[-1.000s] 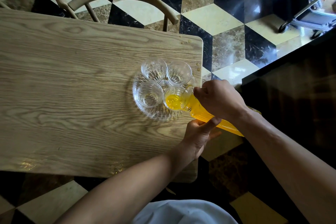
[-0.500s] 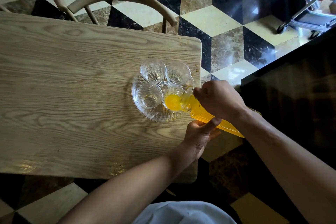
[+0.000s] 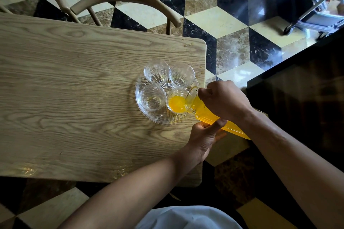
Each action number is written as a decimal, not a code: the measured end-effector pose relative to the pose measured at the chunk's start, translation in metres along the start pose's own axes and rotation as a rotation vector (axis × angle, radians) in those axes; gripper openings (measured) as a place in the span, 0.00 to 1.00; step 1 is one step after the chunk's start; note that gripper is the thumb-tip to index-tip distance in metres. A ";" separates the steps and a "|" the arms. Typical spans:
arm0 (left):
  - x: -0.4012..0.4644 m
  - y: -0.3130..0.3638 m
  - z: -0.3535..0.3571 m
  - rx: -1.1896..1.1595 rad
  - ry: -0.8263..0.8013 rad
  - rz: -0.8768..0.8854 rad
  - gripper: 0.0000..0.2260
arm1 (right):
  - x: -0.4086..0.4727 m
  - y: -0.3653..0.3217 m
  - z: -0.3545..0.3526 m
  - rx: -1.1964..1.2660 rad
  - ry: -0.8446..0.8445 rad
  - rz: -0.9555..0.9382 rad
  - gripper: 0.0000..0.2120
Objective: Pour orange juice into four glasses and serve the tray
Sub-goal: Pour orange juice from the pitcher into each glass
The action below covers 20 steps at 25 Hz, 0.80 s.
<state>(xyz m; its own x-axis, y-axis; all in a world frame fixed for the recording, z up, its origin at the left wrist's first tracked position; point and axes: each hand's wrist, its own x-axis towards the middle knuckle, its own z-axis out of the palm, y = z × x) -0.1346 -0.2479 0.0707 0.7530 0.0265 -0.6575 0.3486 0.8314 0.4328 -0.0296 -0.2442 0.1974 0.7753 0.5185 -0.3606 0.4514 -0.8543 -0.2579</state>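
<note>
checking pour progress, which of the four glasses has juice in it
The clear ribbed glass nearest the right hand, at the round glass tray's near-right, holds orange juice under the pitcher's spout; the other three look empty.

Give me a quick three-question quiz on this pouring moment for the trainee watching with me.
1. How many glasses on the clear tray hold juice right now?
2. True or false: the right hand grips the pitcher near its mouth while the left hand supports it from below.
3. Which glass is being filled? A) near right glass B) near left glass C) far left glass D) far right glass

Key: 1) One. 2) True. 3) A.
</note>
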 end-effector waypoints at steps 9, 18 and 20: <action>0.006 -0.003 -0.002 -0.035 -0.002 0.008 0.35 | 0.000 -0.005 -0.003 0.003 -0.015 0.008 0.23; 0.007 -0.003 -0.003 -0.029 -0.028 0.000 0.42 | 0.000 -0.009 -0.006 -0.027 -0.019 0.022 0.23; 0.007 -0.002 -0.004 -0.021 -0.023 -0.001 0.42 | 0.000 -0.009 -0.006 -0.028 -0.019 0.021 0.24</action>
<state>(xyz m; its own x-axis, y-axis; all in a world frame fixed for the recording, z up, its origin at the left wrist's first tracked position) -0.1320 -0.2473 0.0632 0.7655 0.0134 -0.6433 0.3373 0.8430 0.4189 -0.0313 -0.2365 0.2053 0.7761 0.5010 -0.3830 0.4478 -0.8655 -0.2247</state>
